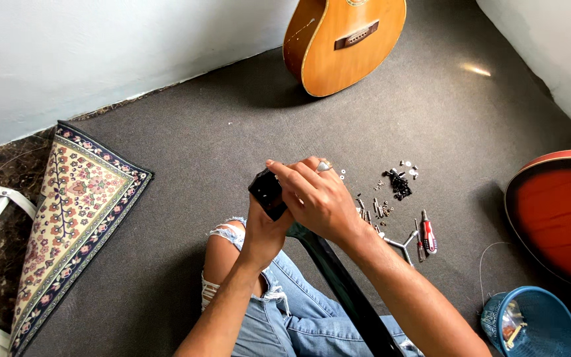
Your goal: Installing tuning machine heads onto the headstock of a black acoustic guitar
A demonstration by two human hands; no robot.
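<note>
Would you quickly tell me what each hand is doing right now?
Left hand: closed around the black guitar headstock from below.
Right hand: fingers curled over the headstock's top, gripping it.

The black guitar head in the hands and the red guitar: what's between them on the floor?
Head view: small black and silver screws, metal pegs, a red-handled screwdriver.

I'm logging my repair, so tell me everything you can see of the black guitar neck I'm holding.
The black guitar neck looks glossy and dark. It runs from the bottom edge of the view, across the lap in torn blue jeans, up to its headstock. The left hand grips the headstock from below; the right hand covers it from above, fingers curled over the end. Strings and tuners cannot be made out.
</note>
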